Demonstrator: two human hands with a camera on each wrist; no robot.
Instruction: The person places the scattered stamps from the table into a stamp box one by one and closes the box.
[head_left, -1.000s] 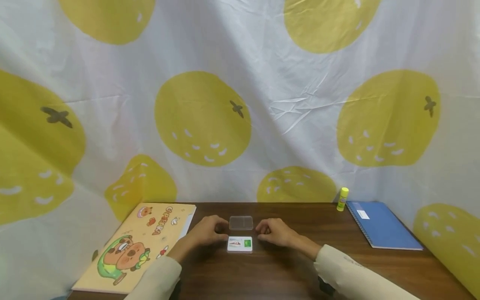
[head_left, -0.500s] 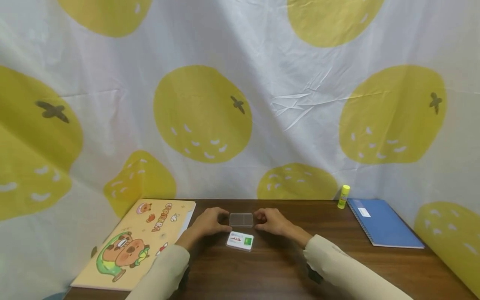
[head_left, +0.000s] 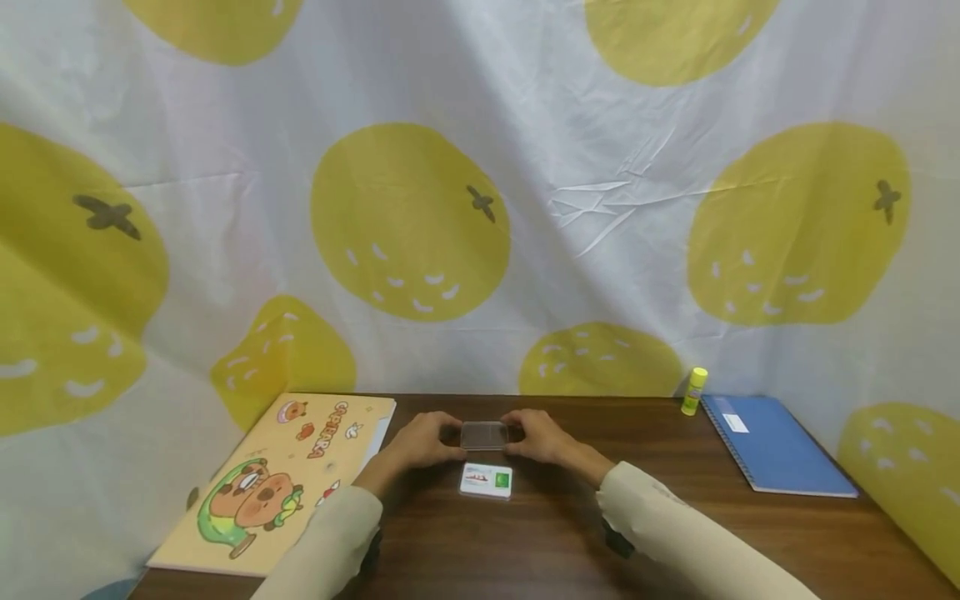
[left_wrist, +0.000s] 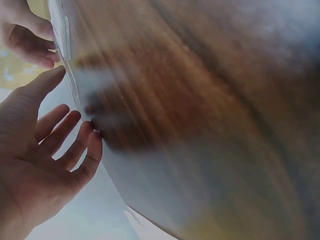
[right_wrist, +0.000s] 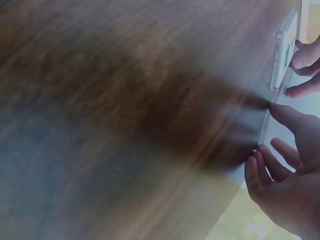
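Observation:
A clear rectangular plastic lid (head_left: 484,436) lies low over the brown table, between both hands. My left hand (head_left: 426,440) grips its left end, thumb at the near corner and fingers at the far one. At the right end, my right hand (head_left: 542,437) grips it in the same manner. Just nearer to me lies a small flat white case (head_left: 486,481) with a red picture and a green square on top. In the left wrist view, the lid (left_wrist: 73,87) appears edge-on between thumb and fingers. The right wrist view shows the white case (right_wrist: 284,50) beyond the right thumb.
A tan folder with cartoon capybaras (head_left: 277,483) lies at the left. On the right is a blue spiral notebook (head_left: 780,446), with a yellow glue stick (head_left: 694,392) standing beside its far corner. A white curtain with yellow fruit prints (head_left: 420,358) hangs behind the table (head_left: 480,550).
Both hands have moved away from the white case to the clear lid behind it, and now hold its ends. The white case turned slightly askew, then straightened somewhat.

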